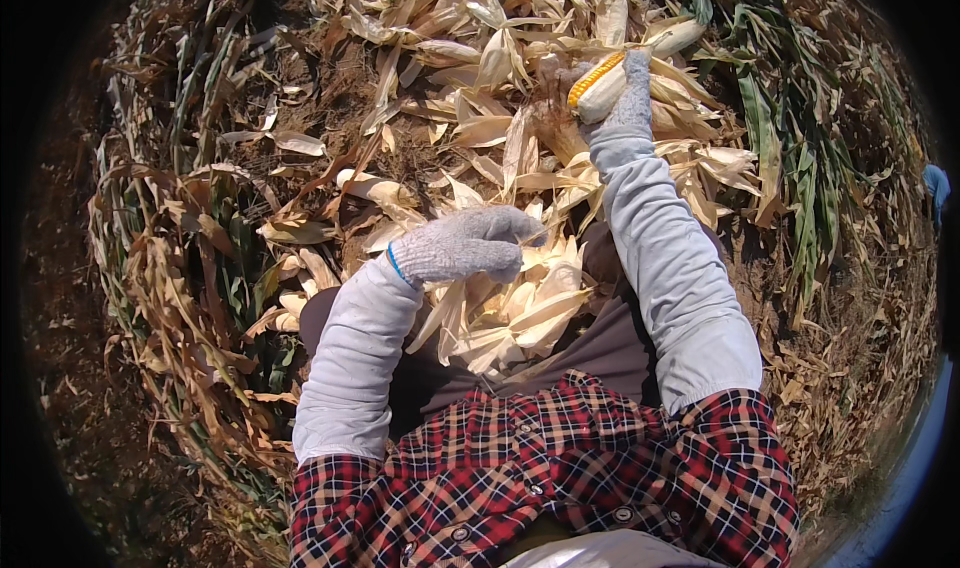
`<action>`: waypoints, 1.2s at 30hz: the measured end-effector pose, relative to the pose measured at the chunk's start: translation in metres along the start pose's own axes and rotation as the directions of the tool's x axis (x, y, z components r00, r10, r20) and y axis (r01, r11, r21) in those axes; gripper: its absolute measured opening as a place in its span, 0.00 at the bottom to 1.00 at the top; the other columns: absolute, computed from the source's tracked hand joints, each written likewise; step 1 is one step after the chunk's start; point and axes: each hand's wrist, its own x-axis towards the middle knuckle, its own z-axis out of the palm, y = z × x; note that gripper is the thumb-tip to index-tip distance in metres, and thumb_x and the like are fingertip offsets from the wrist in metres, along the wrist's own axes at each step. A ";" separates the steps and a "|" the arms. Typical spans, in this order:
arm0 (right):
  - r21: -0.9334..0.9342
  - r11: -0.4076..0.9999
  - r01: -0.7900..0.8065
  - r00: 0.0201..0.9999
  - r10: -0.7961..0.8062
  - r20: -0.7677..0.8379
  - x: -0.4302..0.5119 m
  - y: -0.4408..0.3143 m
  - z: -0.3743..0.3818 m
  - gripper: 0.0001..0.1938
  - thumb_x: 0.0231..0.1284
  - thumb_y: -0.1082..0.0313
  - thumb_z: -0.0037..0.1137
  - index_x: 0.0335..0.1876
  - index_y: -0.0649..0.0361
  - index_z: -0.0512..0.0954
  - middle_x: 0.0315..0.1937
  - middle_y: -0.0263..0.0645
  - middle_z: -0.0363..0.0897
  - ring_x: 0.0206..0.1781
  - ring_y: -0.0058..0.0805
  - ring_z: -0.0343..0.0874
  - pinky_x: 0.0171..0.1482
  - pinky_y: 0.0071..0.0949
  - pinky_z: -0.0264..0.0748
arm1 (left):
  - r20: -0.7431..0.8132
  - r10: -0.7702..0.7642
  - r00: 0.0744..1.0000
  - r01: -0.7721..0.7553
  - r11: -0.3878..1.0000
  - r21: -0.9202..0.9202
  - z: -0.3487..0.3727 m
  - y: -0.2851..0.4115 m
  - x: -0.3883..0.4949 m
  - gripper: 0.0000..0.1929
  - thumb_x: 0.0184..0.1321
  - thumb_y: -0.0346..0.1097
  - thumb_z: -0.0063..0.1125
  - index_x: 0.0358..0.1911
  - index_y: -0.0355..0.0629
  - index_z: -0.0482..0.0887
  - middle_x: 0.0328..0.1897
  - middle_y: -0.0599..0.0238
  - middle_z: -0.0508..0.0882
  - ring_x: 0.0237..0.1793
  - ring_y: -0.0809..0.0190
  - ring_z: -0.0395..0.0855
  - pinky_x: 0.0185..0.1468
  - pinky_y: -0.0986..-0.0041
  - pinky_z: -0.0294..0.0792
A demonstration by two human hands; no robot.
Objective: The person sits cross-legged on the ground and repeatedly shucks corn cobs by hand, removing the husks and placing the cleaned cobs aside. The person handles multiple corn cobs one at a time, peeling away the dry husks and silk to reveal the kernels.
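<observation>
My right hand (637, 92), in a grey knit glove, is stretched far forward and grips a maize ear (597, 80). A strip of yellow kernels shows along this ear, and pale husk covers its near side. My left hand (472, 245), gloved alike with a blue cuff edge, hovers over a heap of dry husks (544, 305) between my legs. Its fingers and thumb are bent and apart, with no ear between them. Just beyond my right hand lies a maize ear in its husk (677, 37).
Loose pale husks (495, 58) are strewn over brown soil (349, 88) ahead. Cut maize stalks lie in bands at the left (187, 268) and, with green leaves, at the right (802, 155). A husk-wrapped ear (379, 189) rests left of centre. Something blue (936, 185) shows at the right rim.
</observation>
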 end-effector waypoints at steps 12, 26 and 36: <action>-0.226 0.879 -0.420 0.755 0.476 0.451 -0.037 0.051 -0.013 0.31 0.72 0.41 0.58 0.64 0.63 0.74 0.44 0.52 0.86 0.41 0.42 0.89 0.45 0.38 0.91 | -0.735 0.273 0.620 0.014 0.934 0.358 -0.060 -0.007 0.024 0.16 0.74 0.39 0.58 0.55 0.34 0.85 0.50 0.58 0.89 0.51 0.61 0.86 0.58 0.68 0.76; -0.070 0.867 -0.494 0.692 0.441 0.572 -0.053 0.046 -0.003 0.42 0.68 0.31 0.54 0.68 0.68 0.69 0.66 0.64 0.75 0.66 0.58 0.78 0.71 0.55 0.73 | -0.459 0.640 0.616 0.031 0.563 0.826 -0.027 -0.012 0.042 0.16 0.61 0.34 0.70 0.53 0.46 0.86 0.48 0.57 0.89 0.46 0.50 0.89 0.51 0.64 0.80; 0.044 0.893 -0.448 0.793 0.373 0.482 -0.047 0.029 0.002 0.35 0.69 0.35 0.56 0.69 0.57 0.72 0.61 0.56 0.79 0.60 0.59 0.80 0.66 0.70 0.72 | -0.894 0.432 0.119 -0.052 0.902 0.429 -0.099 0.003 0.007 0.11 0.68 0.35 0.67 0.49 0.38 0.87 0.43 0.60 0.90 0.39 0.64 0.87 0.46 0.71 0.79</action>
